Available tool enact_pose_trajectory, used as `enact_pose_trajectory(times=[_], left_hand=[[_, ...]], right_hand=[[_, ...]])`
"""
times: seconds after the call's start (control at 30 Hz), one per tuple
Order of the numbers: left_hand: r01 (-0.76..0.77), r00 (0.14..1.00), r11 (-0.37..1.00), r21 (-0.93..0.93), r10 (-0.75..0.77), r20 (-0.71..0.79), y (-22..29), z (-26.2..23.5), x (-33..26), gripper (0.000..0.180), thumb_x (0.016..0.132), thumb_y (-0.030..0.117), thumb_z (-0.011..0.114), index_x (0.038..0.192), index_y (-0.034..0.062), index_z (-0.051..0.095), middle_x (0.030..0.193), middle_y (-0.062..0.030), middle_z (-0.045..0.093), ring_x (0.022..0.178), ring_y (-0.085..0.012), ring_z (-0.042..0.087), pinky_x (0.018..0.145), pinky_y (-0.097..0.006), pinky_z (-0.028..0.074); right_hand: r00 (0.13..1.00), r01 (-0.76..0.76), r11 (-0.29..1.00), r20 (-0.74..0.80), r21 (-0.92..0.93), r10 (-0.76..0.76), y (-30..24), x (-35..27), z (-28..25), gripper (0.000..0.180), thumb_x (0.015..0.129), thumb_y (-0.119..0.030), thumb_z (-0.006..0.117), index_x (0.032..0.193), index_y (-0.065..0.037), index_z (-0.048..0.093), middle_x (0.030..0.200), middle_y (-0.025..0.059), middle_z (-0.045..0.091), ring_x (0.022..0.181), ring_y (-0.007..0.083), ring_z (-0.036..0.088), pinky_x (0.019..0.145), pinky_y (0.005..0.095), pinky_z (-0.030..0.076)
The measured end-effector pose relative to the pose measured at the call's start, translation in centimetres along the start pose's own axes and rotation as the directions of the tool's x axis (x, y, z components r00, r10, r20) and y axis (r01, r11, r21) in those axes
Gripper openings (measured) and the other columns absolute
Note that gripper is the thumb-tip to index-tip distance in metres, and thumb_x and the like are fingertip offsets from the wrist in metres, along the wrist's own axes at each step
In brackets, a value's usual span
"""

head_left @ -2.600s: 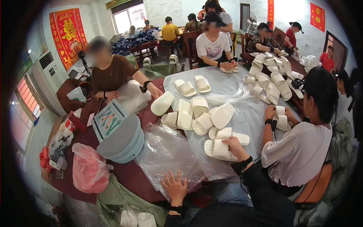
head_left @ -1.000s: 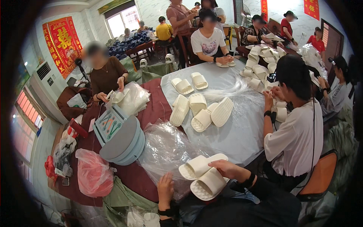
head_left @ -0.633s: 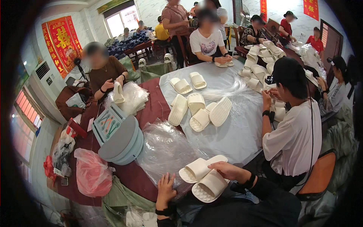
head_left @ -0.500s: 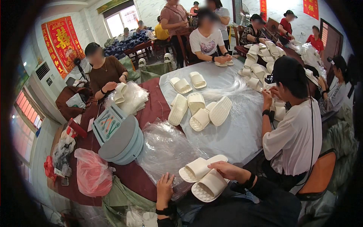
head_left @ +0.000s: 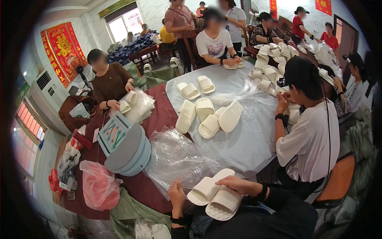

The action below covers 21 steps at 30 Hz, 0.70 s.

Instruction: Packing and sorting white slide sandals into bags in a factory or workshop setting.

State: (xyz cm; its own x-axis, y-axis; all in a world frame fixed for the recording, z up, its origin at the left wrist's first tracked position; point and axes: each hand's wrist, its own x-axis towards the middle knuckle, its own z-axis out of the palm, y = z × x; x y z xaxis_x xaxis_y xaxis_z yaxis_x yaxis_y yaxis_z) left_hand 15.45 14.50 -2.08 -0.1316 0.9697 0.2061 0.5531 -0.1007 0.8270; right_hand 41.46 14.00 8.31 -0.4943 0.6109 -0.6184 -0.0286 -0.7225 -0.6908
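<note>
My right hand (head_left: pixel 234 185) grips a pair of cream slides, its fingers over the near ends. The left slide (head_left: pixel 205 190) and the nearer slide (head_left: pixel 225 199) lie side by side, strap side up, above my lap at the table's front edge. My left hand (head_left: pixel 177 194) is raised just left of them, its fingers drawn together beside a clear plastic bag (head_left: pixel 169 165). Whatever those fingers hold, if anything, is too fine to make out. More clear plastic spreads over the table's edge beyond my hands.
Several cream slides (head_left: pixel 209 125) lie on the grey table cover (head_left: pixel 254 147). A grey rounded box (head_left: pixel 127 153) and a pink plastic bag (head_left: pixel 99 187) stand on the left. Co-workers sit around, one in a white shirt (head_left: pixel 308 139) close on my right.
My left hand has lifted off the plastic, its spread fingers drawing together. The slides in my right hand have shifted slightly down and tilted. The person at the left has moved their slides apart.
</note>
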Motion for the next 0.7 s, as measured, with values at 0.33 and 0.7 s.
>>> enact_pose_trajectory(times=[0.33,0.7], left_hand=[[-0.274,0.959,0.96,0.063,0.268,0.089,3.8,1.4,-2.3,0.029,0.09,0.01,0.046,0.115,-0.0026,0.053,0.109,-0.0235,0.057,0.101,-0.0401,0.055,0.084,-0.045,0.044],[-0.277,0.96,0.881,0.384,0.236,0.15,4.1,2.5,-3.8,0.039,0.091,0.022,0.046,0.13,0.0159,0.046,0.131,-0.0189,0.044,0.118,-0.0399,0.041,0.097,-0.056,0.027]], right_hand=[[0.946,0.188,0.982,-0.274,0.019,-0.175,2.9,4.4,-0.2,0.03,0.088,-0.022,0.051,0.1,0.004,0.058,0.089,0.0082,0.062,0.074,0.0156,0.059,0.065,0.0277,0.047],[0.967,0.25,0.916,-0.124,0.313,-0.221,2.6,5.1,-0.5,0.022,0.09,-0.02,0.047,0.104,-0.004,0.049,0.094,0.0068,0.056,0.083,0.0169,0.055,0.071,0.0325,0.046]])
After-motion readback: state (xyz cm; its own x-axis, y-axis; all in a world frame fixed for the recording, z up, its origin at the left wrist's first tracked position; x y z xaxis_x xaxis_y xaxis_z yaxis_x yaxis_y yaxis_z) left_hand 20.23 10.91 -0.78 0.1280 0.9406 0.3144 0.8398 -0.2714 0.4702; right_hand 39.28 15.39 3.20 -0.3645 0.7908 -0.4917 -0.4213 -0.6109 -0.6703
